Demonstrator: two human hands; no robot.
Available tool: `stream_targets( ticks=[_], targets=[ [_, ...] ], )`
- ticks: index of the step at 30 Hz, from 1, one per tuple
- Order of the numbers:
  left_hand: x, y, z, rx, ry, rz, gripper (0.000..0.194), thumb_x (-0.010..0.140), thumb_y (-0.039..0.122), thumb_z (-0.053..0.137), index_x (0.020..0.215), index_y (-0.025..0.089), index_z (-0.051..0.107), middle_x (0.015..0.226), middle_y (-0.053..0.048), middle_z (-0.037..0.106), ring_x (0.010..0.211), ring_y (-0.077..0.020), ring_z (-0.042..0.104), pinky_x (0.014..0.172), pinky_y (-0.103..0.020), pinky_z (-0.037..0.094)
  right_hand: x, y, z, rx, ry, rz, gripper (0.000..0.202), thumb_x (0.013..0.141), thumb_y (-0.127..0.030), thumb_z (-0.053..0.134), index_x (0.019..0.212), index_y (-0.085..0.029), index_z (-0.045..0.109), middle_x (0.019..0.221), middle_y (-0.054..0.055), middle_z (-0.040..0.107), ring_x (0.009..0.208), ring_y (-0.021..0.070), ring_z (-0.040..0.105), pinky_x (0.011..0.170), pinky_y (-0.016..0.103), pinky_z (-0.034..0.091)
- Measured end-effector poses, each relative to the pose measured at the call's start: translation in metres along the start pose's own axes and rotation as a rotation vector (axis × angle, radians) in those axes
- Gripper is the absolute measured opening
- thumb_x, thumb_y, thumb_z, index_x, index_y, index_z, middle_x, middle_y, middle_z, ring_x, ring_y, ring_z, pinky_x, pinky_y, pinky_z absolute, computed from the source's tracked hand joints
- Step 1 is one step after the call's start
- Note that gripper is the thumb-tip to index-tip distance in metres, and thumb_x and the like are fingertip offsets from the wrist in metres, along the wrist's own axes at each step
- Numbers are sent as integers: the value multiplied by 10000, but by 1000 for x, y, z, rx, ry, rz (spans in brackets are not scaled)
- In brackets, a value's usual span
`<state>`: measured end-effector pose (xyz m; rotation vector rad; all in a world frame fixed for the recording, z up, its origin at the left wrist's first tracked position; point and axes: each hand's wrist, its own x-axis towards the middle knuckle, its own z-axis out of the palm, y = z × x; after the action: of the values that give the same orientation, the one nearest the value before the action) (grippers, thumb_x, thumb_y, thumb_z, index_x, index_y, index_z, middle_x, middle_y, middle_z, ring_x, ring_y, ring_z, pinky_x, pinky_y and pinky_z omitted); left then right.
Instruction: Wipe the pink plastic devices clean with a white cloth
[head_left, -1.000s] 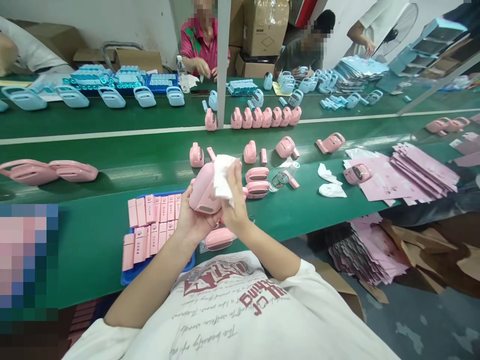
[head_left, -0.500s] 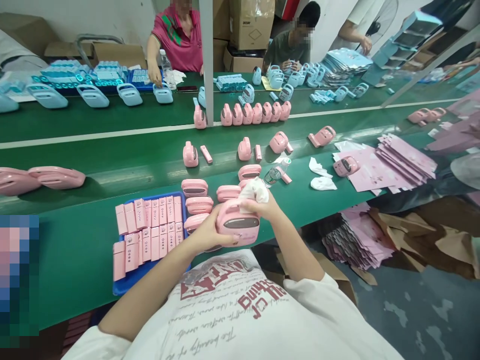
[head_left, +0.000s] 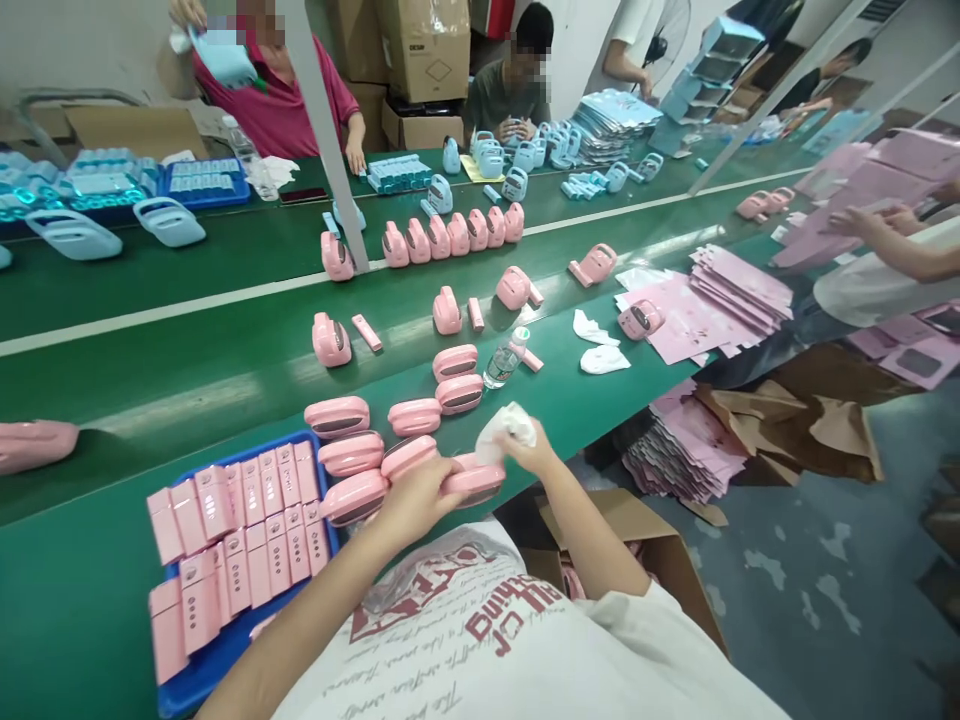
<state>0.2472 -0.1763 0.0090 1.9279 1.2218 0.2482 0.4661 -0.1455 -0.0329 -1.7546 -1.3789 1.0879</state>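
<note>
My left hand (head_left: 417, 502) grips a rounded pink handled device (head_left: 475, 484) by its left end, low over the green table near my shirt. A crumpled white cloth (head_left: 501, 432) is bunched in my closed right hand (head_left: 531, 452), against the upper right of the device. Beside my left hand lie several similar pink devices (head_left: 352, 453) in short rows. Left of them, a blue tray (head_left: 327, 520) holds two rows of slim pink pieces (head_left: 259, 485), partly behind my left forearm.
A clear bottle (head_left: 504, 360) stands beyond the cloth. White crumpled cloths (head_left: 604, 359) and flat pink sheets (head_left: 679, 320) lie to the right. Pink devices line the belt (head_left: 225, 400); co-workers handle blue ones across it. An open carton (head_left: 675, 570) sits below the table edge.
The pink device has tipped so its dark window no longer faces me, and it sits slightly lower. My right hand with the cloth has moved down a little. My view has swung right.
</note>
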Motion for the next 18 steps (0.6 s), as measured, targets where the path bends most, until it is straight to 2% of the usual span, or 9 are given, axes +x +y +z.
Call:
stream_targets(
  ticks=[2,4,7,10,12,14,16,18],
  targets=[
    [9,2,2,-48,-21,-51,216,806,245,513,973,169,627,1021,-86,679,943,-245,612,811,-347,439,33,14,-24,-50,173,98,303,809,-432,559,763,-139,620,754,59,652,742,188,615,654,272,492],
    [16,1,0,-83,-7,-93,212,812,277,506,954,174,626,1018,-82,674,939,-242,605,807,-344,436,72,31,-48,-115,272,186,297,868,-376,484,926,-124,630,917,109,678,903,225,635,751,290,497],
    [21,-6,-11,-175,24,-125,251,803,355,533,949,174,627,981,-70,669,896,-231,598,785,-337,442,128,59,-71,-241,318,334,305,787,-241,612,1066,-119,625,1063,156,660,1061,280,613,872,330,469],
    [20,-20,-32,-324,120,-233,354,740,431,602,968,162,628,893,-60,664,783,-214,596,698,-322,459,165,81,-69,-333,296,402,437,746,-199,668,1177,-166,600,1220,159,593,1129,291,594,948,365,437],
    [15,-32,-51,-429,228,-301,384,684,446,652,937,158,634,845,-52,658,731,-203,592,658,-310,466,177,91,-63,-376,286,412,390,778,-250,656,1159,-185,615,1285,161,543,1141,285,592,976,386,421],
    [8,-48,-76,-496,383,-345,385,635,439,693,893,158,640,829,-50,659,731,-198,595,667,-306,475,182,99,-58,-404,287,410,296,795,-307,642,1058,-173,656,1263,166,548,1135,286,596,985,401,417],
    [1,-68,-104,-503,578,-394,396,593,423,723,873,156,640,803,-45,660,718,-188,591,670,-296,473,181,106,-59,-407,299,406,235,765,-343,660,905,-155,677,1122,162,615,1084,299,619,948,410,445],
    [-2,-94,-134,-468,790,-450,393,573,390,735,867,147,638,763,-30,648,680,-165,574,653,-275,462,175,114,-62,-388,346,401,219,721,-361,672,761,-146,650,900,141,653,970,309,652,835,402,499]
  ],
)
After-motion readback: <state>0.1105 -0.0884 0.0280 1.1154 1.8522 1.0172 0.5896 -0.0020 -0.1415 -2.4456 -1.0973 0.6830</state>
